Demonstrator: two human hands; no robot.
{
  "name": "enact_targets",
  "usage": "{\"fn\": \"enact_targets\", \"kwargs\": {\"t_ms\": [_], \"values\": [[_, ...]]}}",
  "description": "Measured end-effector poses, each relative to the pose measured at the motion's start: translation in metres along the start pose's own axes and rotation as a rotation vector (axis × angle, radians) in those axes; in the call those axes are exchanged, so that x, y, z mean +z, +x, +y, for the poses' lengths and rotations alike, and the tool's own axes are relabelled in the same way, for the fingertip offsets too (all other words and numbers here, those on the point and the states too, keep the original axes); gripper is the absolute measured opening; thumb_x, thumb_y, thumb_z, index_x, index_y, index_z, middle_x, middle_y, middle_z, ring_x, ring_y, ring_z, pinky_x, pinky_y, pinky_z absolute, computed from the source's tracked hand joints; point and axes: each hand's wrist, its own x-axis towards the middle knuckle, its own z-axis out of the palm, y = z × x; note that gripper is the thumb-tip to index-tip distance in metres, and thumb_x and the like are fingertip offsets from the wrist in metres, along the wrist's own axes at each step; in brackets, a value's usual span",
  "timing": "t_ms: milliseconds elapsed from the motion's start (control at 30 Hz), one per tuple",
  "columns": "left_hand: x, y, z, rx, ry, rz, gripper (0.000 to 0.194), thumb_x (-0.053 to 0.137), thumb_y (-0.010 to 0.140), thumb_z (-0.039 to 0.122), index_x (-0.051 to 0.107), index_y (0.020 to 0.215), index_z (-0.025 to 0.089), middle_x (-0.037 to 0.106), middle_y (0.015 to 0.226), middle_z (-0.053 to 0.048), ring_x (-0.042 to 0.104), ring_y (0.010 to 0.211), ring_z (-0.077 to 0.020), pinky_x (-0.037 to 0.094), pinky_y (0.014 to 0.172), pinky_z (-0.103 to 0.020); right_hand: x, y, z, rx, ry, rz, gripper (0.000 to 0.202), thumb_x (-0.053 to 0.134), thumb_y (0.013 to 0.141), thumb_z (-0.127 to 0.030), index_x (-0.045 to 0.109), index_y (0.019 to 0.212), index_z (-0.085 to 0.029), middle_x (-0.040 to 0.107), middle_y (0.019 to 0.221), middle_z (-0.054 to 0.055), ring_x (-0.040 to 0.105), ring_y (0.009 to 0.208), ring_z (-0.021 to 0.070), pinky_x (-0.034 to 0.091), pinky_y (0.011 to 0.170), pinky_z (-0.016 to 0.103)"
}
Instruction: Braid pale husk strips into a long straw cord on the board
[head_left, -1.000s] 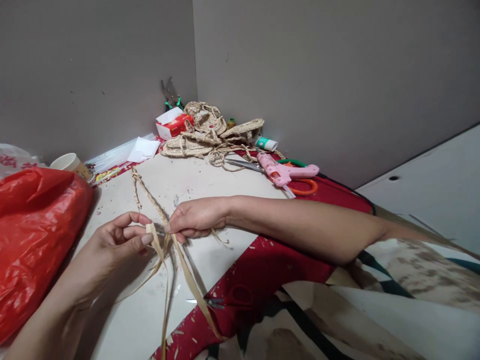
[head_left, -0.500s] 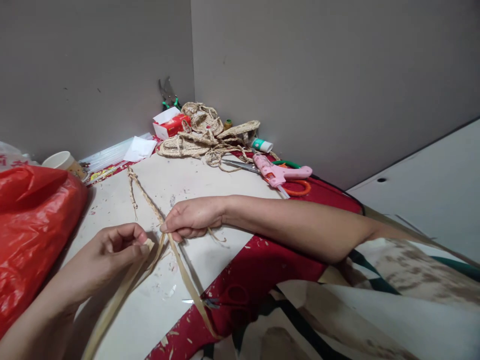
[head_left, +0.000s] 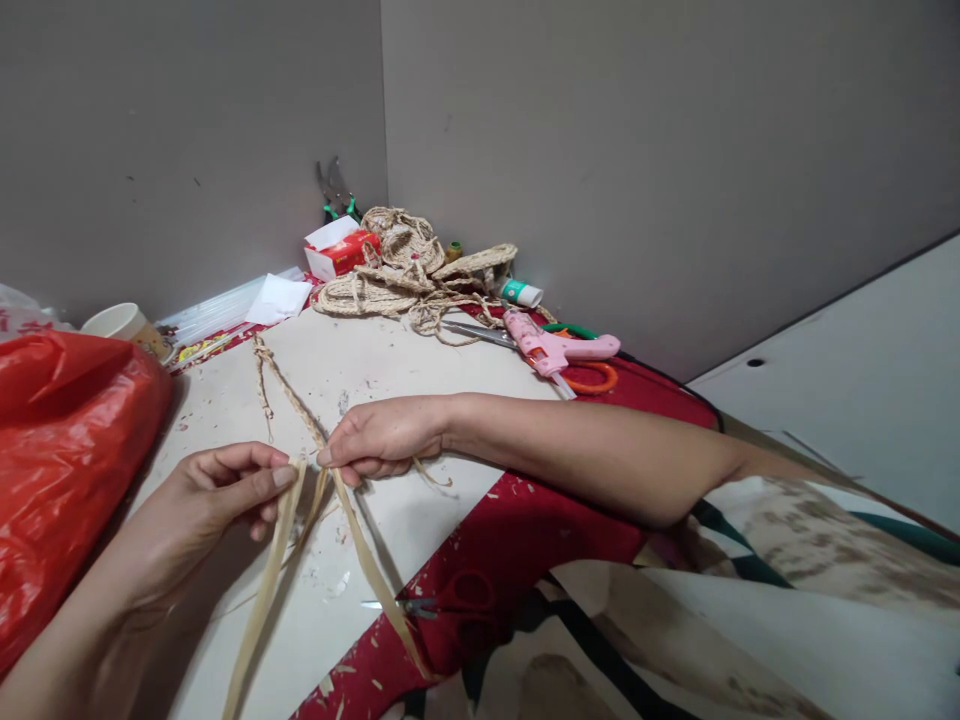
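Note:
A thin straw-coloured braid (head_left: 296, 398) lies on the white board (head_left: 442, 385), its far end folded back. My right hand (head_left: 382, 437) pinches the near end of this braid, where loose strands fan out. One flat strand (head_left: 367, 555) runs from there down over the board's edge to the red cloth. My left hand (head_left: 232, 490) pinches the top of another flat straw strip (head_left: 270, 580) between thumb and fingers, just left of the right hand. That strip hangs toward the bottom of the view. A darker strand (head_left: 311, 510) lies between the two hands.
Coiled straw braids (head_left: 390, 285), a red-and-white box (head_left: 341, 250) and pruning shears (head_left: 337, 190) sit at the back. A pink glue gun (head_left: 555, 345) rests over orange-handled scissors (head_left: 596, 378). Small scissors (head_left: 457, 598) lie on the red cloth (head_left: 555, 520). A red plastic bag (head_left: 75, 470) is at left.
My left hand has straightened its fingers somewhat and brought the strip's top up beside the braid. The strip's hanging part has swung right. My right hand stays in place.

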Motion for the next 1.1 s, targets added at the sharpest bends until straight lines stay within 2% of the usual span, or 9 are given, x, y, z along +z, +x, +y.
{"fn": "enact_targets", "kwargs": {"t_ms": [100, 233, 333, 500, 667, 800, 967, 1100], "values": [[0.002, 0.004, -0.002, -0.03, -0.05, -0.057, 0.024, 0.082, 0.064, 0.035, 0.071, 0.073, 0.016, 0.064, 0.057, 0.0, 0.052, 0.048, -0.0064, 0.042, 0.049, -0.015, -0.001, 0.0, 0.002, -0.027, 0.01, -0.023, 0.034, 0.045, 0.094, -0.028, 0.051, 0.065, -0.013, 0.03, 0.037, -0.011, 0.018, 0.03, 0.0028, 0.015, 0.03, 0.016], [0.007, 0.007, -0.006, -0.039, -0.103, -0.096, 0.025, 0.081, 0.066, 0.035, 0.067, 0.075, 0.016, 0.066, 0.057, -0.001, 0.055, 0.05, -0.0076, 0.044, 0.05, -0.015, -0.002, 0.0, 0.004, -0.087, 0.016, -0.053, 0.041, 0.056, 0.088, -0.045, 0.051, 0.064, -0.013, 0.028, 0.037, -0.012, 0.019, 0.031, 0.0028, 0.016, 0.03, 0.016], [0.012, 0.009, -0.01, -0.036, -0.115, -0.115, 0.026, 0.081, 0.067, 0.034, 0.065, 0.075, 0.015, 0.066, 0.058, 0.0, 0.055, 0.05, -0.0078, 0.044, 0.05, -0.015, -0.003, -0.001, 0.005, -0.126, 0.011, -0.072, 0.042, 0.058, 0.085, -0.049, 0.05, 0.064, -0.014, 0.027, 0.038, -0.012, 0.02, 0.032, 0.0031, 0.017, 0.03, 0.017], [0.018, 0.013, -0.015, -0.036, -0.122, -0.12, 0.028, 0.081, 0.066, 0.036, 0.064, 0.074, 0.015, 0.067, 0.058, -0.001, 0.055, 0.05, -0.0085, 0.045, 0.05, -0.016, -0.002, 0.0, 0.008, -0.127, -0.02, -0.05, 0.035, 0.062, 0.083, -0.044, 0.056, 0.071, -0.011, 0.026, 0.039, -0.012, 0.019, 0.034, 0.0029, 0.014, 0.033, 0.018], [0.021, 0.014, -0.019, -0.01, -0.146, -0.131, 0.027, 0.081, 0.067, 0.035, 0.064, 0.075, 0.016, 0.071, 0.071, -0.004, 0.055, 0.053, -0.0079, 0.044, 0.051, -0.017, 0.003, 0.004, 0.011, -0.149, -0.112, 0.08, 0.022, 0.056, 0.082, -0.027, 0.059, 0.067, -0.011, 0.031, 0.04, -0.01, 0.021, 0.038, 0.0039, 0.014, 0.038, 0.021], [0.024, 0.012, -0.018, 0.02, -0.123, -0.105, 0.029, 0.082, 0.064, 0.038, 0.066, 0.073, 0.015, 0.07, 0.068, -0.004, 0.055, 0.053, -0.0089, 0.044, 0.053, -0.018, 0.008, 0.004, 0.008, -0.132, -0.153, 0.182, 0.021, 0.053, 0.078, -0.023, 0.056, 0.061, -0.012, 0.032, 0.042, -0.008, 0.023, 0.041, 0.0041, 0.017, 0.041, 0.02], [0.024, 0.005, -0.011, 0.108, 0.076, -0.006, 0.027, 0.078, 0.067, 0.039, 0.067, 0.071, 0.015, 0.063, 0.058, 0.0, 0.049, 0.051, -0.0083, 0.035, 0.048, -0.017, 0.013, 0.0, 0.003, -0.1, -0.13, 0.188, 0.02, 0.053, 0.076, -0.026, 0.056, 0.061, -0.014, 0.035, 0.041, -0.009, 0.023, 0.038, 0.0044, 0.015, 0.038, 0.02], [0.026, 0.001, -0.011, 0.175, 0.251, 0.026, 0.025, 0.072, 0.072, 0.042, 0.066, 0.071, 0.017, 0.057, 0.057, 0.002, 0.044, 0.051, -0.0085, 0.032, 0.047, -0.018, 0.014, -0.001, 0.003, -0.11, -0.137, 0.2, 0.02, 0.055, 0.074, -0.028, 0.055, 0.059, -0.013, 0.035, 0.04, -0.008, 0.025, 0.039, 0.0043, 0.017, 0.038, 0.019]]}}
